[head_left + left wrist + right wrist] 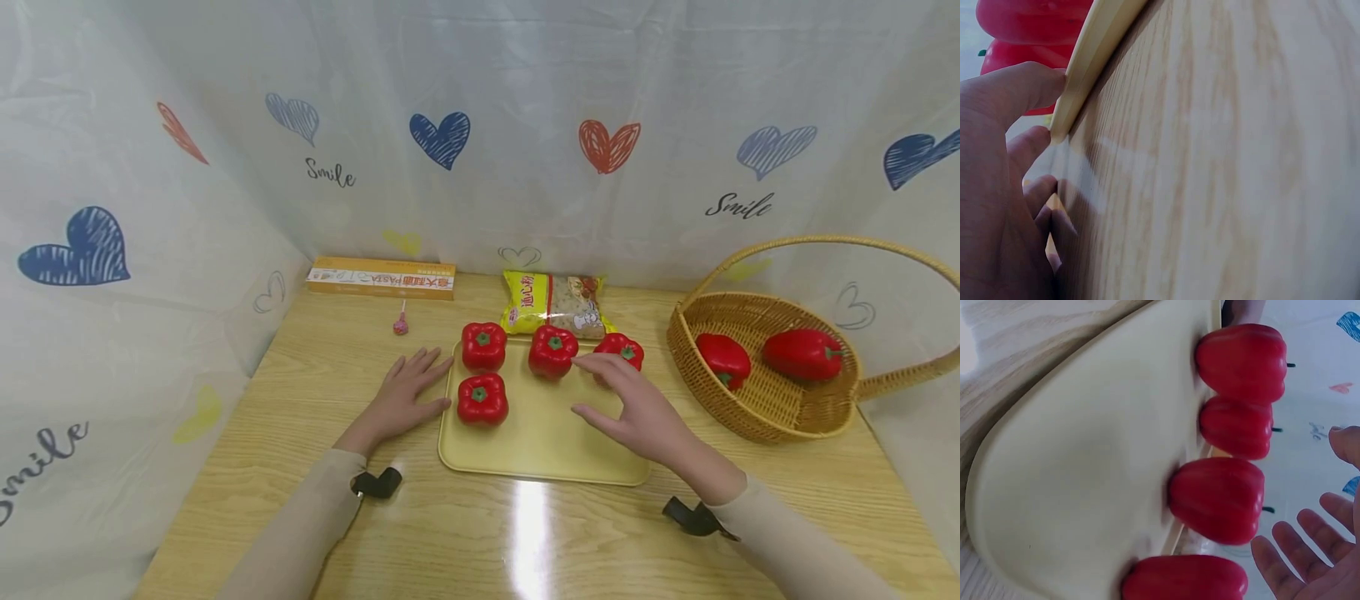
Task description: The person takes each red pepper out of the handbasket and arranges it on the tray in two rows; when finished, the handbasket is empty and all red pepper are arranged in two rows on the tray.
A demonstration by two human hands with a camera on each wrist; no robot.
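A pale yellow tray (555, 442) bears several red bell peppers with green stems. Two of them, the back-left pepper (483, 347) and the front-left pepper (482, 400), stand one before the other. The back-middle pepper (553, 352) is just left of my right fingertips, and the back-right pepper (621, 350) is partly hidden behind that hand. My right hand (647, 412) is over the tray's right side, fingers extended and holding nothing. My left hand (401, 400) lies at the tray's left edge, fingers spread; in the left wrist view its thumb touches the rim (1079, 81).
To the right stands a wicker basket (693, 387) with a tall handle and two red peppers (802, 354) inside. Behind the tray lie a yellow pasta bag (555, 304) and an orange pasta box (382, 279). A lollipop (401, 323) is near the box. Patterned curtains (525, 75) border the table.
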